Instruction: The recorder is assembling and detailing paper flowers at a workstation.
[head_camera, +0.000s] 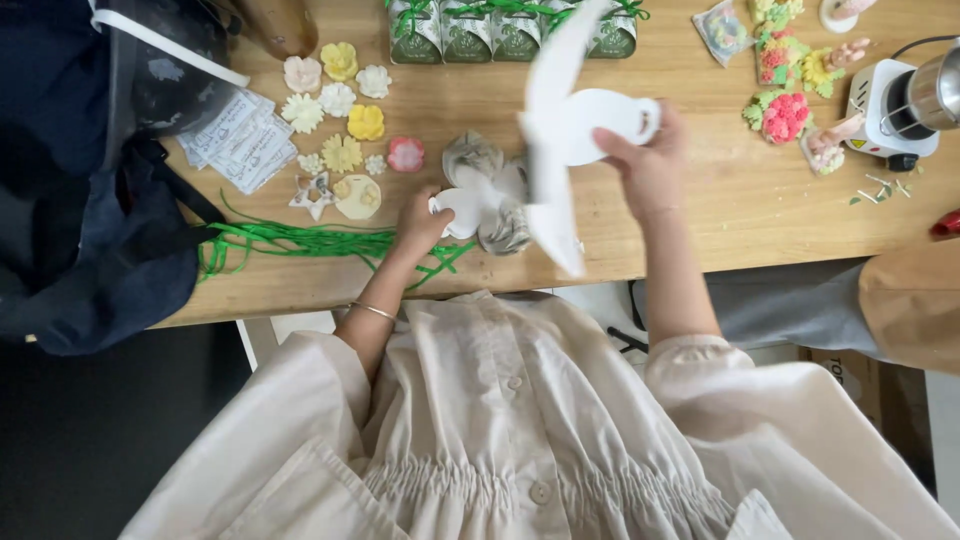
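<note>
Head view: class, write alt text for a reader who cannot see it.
A person's right hand lifts a white flat-cut paper box blank above a wooden table, while the left hand rests on another white piece. Pastel flower shapes, green ribbon and green gift boxes lie around.

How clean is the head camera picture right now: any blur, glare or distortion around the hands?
Head view: even, soft light, with faint shadows on the pale wooden table. The white die-cut paper sheet in the right hand is smeared at its edges, probably motion blur. The left hand on the white flower-shaped piece is sharper. The metal pot shows a slight sheen. Edges bow slightly, wide-angle.
</note>
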